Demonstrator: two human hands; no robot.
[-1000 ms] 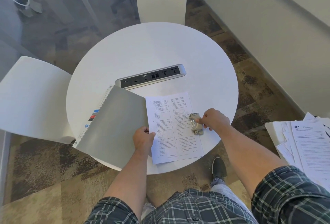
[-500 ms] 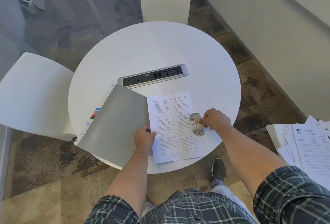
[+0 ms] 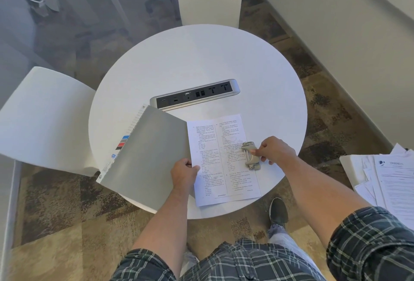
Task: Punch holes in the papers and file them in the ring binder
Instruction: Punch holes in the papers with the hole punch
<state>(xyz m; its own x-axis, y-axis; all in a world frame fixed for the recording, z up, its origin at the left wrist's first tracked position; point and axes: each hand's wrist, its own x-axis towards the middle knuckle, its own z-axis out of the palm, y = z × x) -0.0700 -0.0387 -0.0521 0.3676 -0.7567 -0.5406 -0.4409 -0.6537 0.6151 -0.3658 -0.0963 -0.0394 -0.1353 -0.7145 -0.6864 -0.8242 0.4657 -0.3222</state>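
Head | left hand (image 3: 184,173) pinches binder (image 3: 143,157) cover; right hand (image 3: 272,150) pinches ring mechanism (image 3: 251,155) over paper (image 3: 212,157)

On the round white table (image 3: 201,61), a printed sheet (image 3: 224,162) is pinned at its left edge by the left hand (image 3: 183,173) beside a raised grey binder cover (image 3: 143,157), while the ring mechanism (image 3: 251,155) at the sheet's right edge is gripped by the right hand (image 3: 273,150), a socket strip (image 3: 195,94) being set behind.

From my remote feed: dark green-and-white plaid shirt (image 3: 369,247), sleeves rolled above elbows, forearms bare; a dark slip-on shoe (image 3: 278,212) w/ pale sole edge; light trouser leg (image 3: 282,234) above it. No watch/rings seen.
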